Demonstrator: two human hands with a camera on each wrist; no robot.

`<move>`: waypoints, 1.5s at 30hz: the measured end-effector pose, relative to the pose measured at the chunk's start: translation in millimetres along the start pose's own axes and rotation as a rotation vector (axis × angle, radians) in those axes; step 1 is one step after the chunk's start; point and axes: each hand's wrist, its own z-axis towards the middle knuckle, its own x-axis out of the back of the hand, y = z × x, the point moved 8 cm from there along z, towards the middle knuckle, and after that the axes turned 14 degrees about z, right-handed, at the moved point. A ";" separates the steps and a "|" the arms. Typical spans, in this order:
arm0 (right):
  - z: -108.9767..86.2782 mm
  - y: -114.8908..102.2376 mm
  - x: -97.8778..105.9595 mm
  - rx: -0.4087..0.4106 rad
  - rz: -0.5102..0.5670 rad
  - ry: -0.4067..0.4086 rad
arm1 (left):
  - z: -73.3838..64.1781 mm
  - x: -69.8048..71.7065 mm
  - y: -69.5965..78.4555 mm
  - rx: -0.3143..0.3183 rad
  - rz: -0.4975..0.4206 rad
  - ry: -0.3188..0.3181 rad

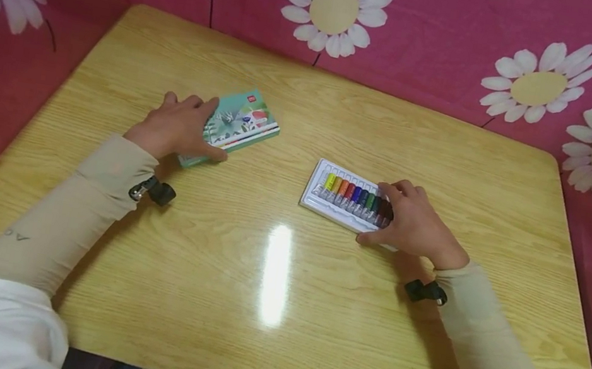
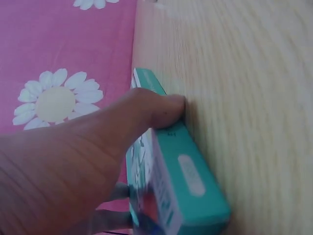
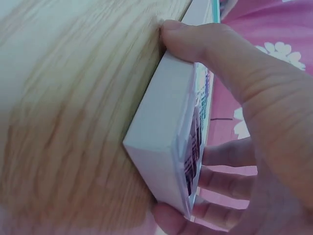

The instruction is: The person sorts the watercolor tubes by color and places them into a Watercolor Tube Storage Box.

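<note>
A flat teal box (image 1: 249, 115) with a printed plant picture lies at the left of the table. My left hand (image 1: 175, 125) grips its near-left end, thumb against the long side wall in the left wrist view and the other fingers over the far side. To the right, a white tray (image 1: 318, 203) holds a row of small paint tubes (image 1: 349, 194) in several colours. My right hand (image 1: 417, 225) grips the tray's right end. In the right wrist view its thumb presses the tray's side wall (image 3: 159, 105); the fingers reach around the opposite side. The palm hides the tray's right end.
Both things are on a light wooden table (image 1: 210, 299) with a bright reflection in the middle. Pink cloth (image 1: 426, 44) with white daisies rises behind the table and along its sides. Dark wrist straps (image 1: 426, 291) sit on both sleeves.
</note>
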 end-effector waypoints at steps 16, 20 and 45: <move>-0.1 17.2 7.1 -0.011 0.029 0.018 | -1.5 -11.5 29.7 -0.289 0.025 0.058; 0.8 19.4 8.1 -0.014 0.031 0.027 | 0.0 -17.4 37.5 -0.328 0.009 0.049; 1.4 8.0 3.2 0.061 0.059 0.035 | 4.8 -22.7 69.4 -0.411 -0.015 0.077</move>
